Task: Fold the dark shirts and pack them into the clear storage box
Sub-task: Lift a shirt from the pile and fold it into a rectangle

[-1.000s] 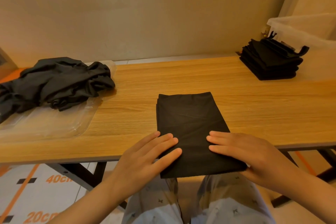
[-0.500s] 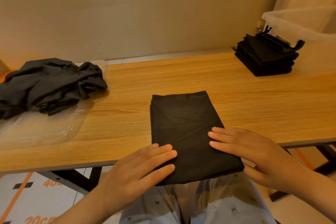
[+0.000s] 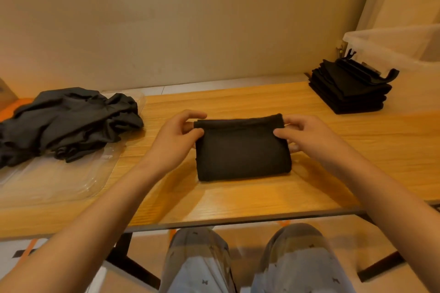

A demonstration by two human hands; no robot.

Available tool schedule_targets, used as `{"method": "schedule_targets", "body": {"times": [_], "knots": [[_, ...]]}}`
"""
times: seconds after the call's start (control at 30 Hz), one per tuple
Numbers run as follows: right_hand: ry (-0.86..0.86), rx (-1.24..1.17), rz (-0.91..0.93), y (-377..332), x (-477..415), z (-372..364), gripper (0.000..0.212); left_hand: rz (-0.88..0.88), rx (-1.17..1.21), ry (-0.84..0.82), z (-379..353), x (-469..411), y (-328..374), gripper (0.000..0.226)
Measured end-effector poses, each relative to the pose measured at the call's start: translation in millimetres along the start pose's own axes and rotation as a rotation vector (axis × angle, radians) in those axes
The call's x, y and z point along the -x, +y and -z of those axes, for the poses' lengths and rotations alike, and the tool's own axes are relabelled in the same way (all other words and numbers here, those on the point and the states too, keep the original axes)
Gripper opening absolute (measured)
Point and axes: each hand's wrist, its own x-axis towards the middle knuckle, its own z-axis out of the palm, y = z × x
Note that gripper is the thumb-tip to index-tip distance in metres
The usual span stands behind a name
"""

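Observation:
A dark shirt (image 3: 242, 150), folded into a compact rectangle, lies at the middle of the wooden table (image 3: 238, 200). My left hand (image 3: 173, 135) pinches its far left corner and my right hand (image 3: 302, 133) pinches its far right corner, with the upper layer doubled over toward the far edge. A stack of folded dark shirts (image 3: 350, 88) sits at the table's far right, with a black hanger-like piece on top. The clear storage box (image 3: 395, 43) stands behind that stack at the right edge. A heap of unfolded dark shirts (image 3: 66, 121) lies at the left.
The unfolded heap rests on a clear plastic lid or tray (image 3: 54, 181) at the left end of the table. A beige wall runs close behind the table. My knees show below the front edge.
Both hands went from pressing flat on the near end of the long folded shirt to pinching its corners farther out; the near half now lies folded over, making the shirt half as long.

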Motion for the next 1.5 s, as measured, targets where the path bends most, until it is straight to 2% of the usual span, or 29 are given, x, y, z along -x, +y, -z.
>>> {"method": "schedule_targets", "body": {"times": [0.07,0.13,0.53,0.67,0.8,0.97,1.13,1.23,1.5], "knots": [[0.042,0.084,-0.154,8,-18,-5,0.022,0.121,-0.071,-0.027,-5,-15,-7,0.030],[0.110,0.131,-0.206,14,-28,-9,0.028,0.171,-0.099,-0.026,-9,-22,-13,0.028],[0.233,0.391,-0.061,29,-27,-13,0.028,0.150,-0.218,0.035,-14,-35,-22,0.009],[0.251,0.455,-0.028,28,-29,-14,0.027,0.180,-0.241,-0.034,-10,-38,-20,0.010],[0.293,0.540,0.015,24,-37,-16,0.023,0.116,-0.408,-0.088,-10,-46,-15,0.014],[0.276,0.531,-0.020,22,-46,-17,0.020,0.109,-0.445,-0.200,-11,-53,-11,0.005],[0.268,0.491,0.005,20,-49,-16,0.014,0.111,-0.476,-0.172,-10,-55,-11,0.008],[0.237,0.537,-0.030,24,-51,-17,0.014,0.096,-0.530,-0.196,-13,-55,-12,0.008],[0.214,0.557,-0.037,21,-51,-17,0.018,0.156,-0.491,-0.267,-10,-54,-10,0.011]]}}
